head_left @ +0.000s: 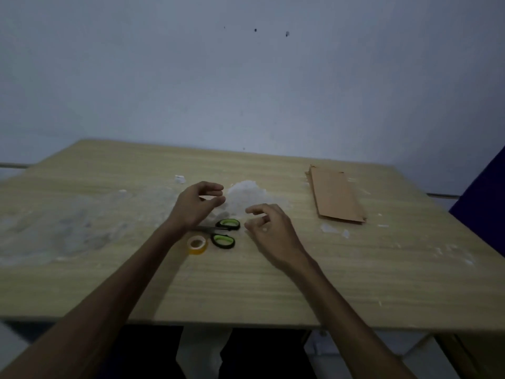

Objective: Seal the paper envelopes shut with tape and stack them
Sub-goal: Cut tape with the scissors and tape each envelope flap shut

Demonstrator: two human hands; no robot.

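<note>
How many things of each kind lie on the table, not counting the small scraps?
Scissors: 1
Roll of tape: 1
Stack of brown envelopes: 1 (envelopes in it cannot be counted)
Crumpled clear plastic: 1
Total: 4

both arms reach forward; left hand point(195, 205) and right hand point(270, 233) hover, fingers loosely curled, holding nothing

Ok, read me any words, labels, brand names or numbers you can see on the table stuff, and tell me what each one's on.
None can be read.
Tape roll: no legible print on its core.
Scissors: green and black handles, no brand visible.
Brown paper envelopes: plain, no writing showing.
Wall: only a few dark specks, not characters.
The picture is dim and blurred, so small print could be missed.
</note>
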